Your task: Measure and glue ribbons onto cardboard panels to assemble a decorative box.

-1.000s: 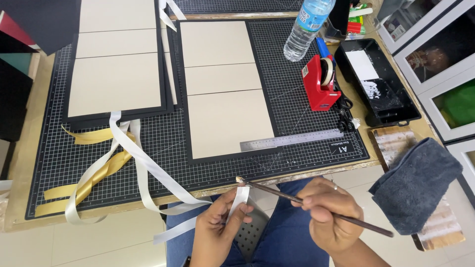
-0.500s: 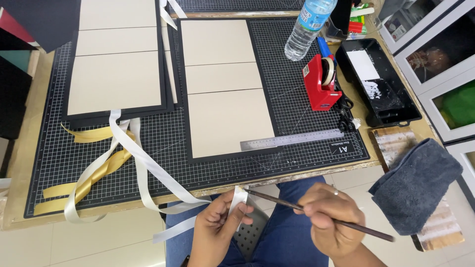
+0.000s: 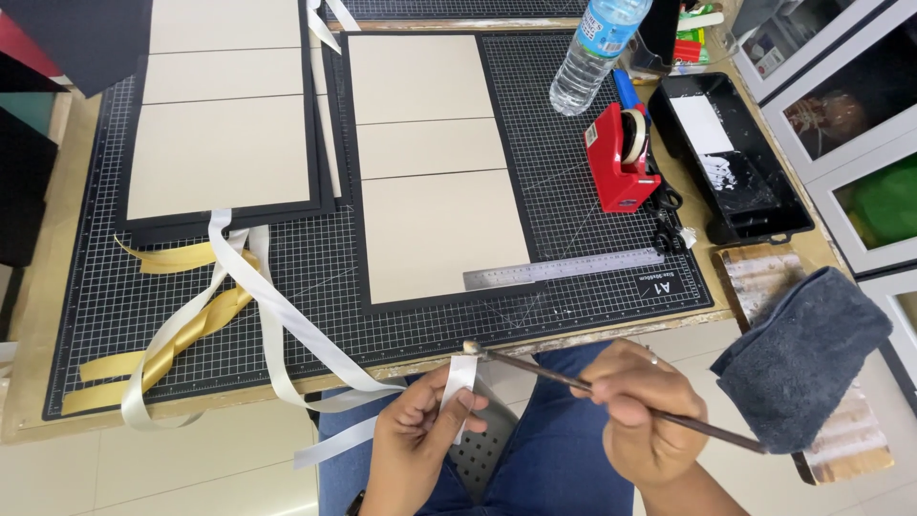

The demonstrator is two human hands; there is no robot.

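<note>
The left hand (image 3: 415, 444) is pinching a white ribbon (image 3: 460, 379) end, fingers clamped together on it. The ribbon is looking light, limp and slippery, best held near its tip. The right hand (image 3: 640, 420) is gripping a thin brush (image 3: 573, 382), fingers closed round its stiff handle.

white ribbon (image 3: 460, 380), black gridded mat (image 3: 592, 201) (white lines), red tape dispenser (image 3: 616, 162)

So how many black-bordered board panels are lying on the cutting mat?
2. One black-bordered panel lies mid-mat under the steel ruler; the other lies upper left, cut off by the frame's top edge. More may be stacked beneath it.
</note>
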